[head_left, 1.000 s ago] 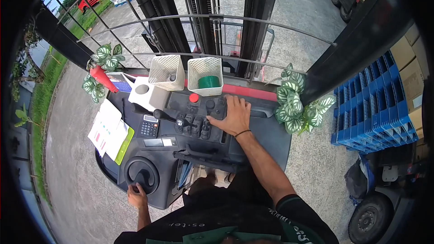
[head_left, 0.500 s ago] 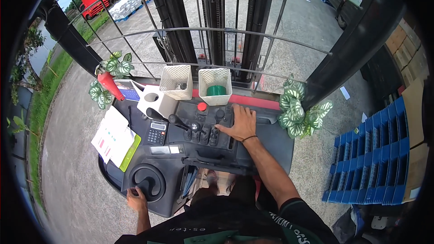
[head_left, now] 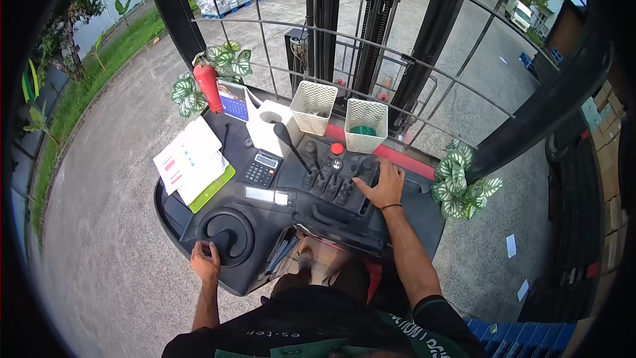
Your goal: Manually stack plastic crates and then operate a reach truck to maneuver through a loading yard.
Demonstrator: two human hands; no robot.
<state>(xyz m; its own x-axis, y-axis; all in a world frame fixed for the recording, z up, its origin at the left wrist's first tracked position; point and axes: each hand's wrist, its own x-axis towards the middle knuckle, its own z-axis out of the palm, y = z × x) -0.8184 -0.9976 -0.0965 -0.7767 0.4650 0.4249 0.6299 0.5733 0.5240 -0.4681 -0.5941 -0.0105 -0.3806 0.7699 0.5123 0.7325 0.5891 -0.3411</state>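
So the forklift's dark console surface (head_left: pixel 419 217) pretty much filled mid-frame. Steering wheel (head_left: pixel 225 232) sat lower left of centre, control levers (head_left: pixel 331 184) near dead centre. Right hand (head_left: pixel 386 189) was just right of those, fingers spread wide, thumb by the end lever. Left hand (head_left: pixel 206 264) was at the wheel's lower-left rim, fingers curled, couldn't tell if gripping. Red button (head_left: pixel 336 149) sat above the levers.
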